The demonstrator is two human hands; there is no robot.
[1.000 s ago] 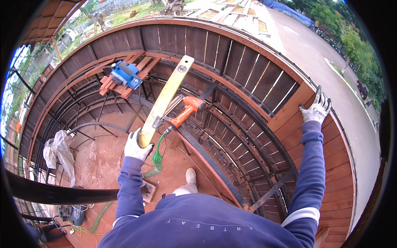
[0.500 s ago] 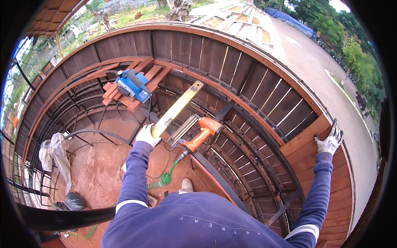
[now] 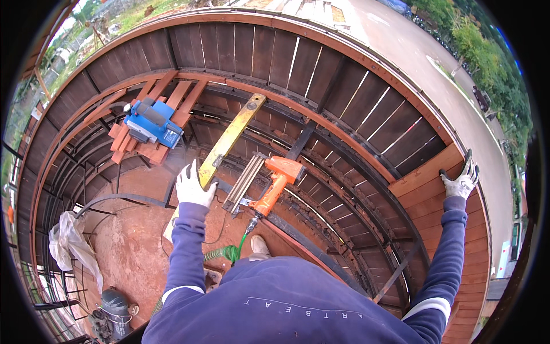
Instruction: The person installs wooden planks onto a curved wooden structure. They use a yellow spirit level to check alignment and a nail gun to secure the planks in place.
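Observation:
My left hand (image 3: 195,184), in a white glove, grips the near part of a yellow spirit level (image 3: 232,133), thumb on one side and fingers on the other. The level slants away, its far end by the wooden ledge of the curved bench frame. My right hand (image 3: 460,182), gloved too, rests with fingers spread on the upper edge of a reddish-brown plank (image 3: 427,169) on the right. Between my hands, an orange nail gun (image 3: 274,188) lies on the dark metal frame (image 3: 303,236), a green air hose (image 3: 230,252) at its handle.
A blue electric planer (image 3: 152,123) sits on several short wood slats (image 3: 189,106) on the left. Dark plank walls (image 3: 252,51) curve around the far side. Clear plastic sheeting (image 3: 71,241) hangs at the left. Below it, a dark tank-like object (image 3: 116,309) stands on the reddish floor (image 3: 132,229).
My left hand has shifted its grip on the spirit level, its fingers now reaching farther along it. My right hand stays on the plank. The whole view has shifted with my head.

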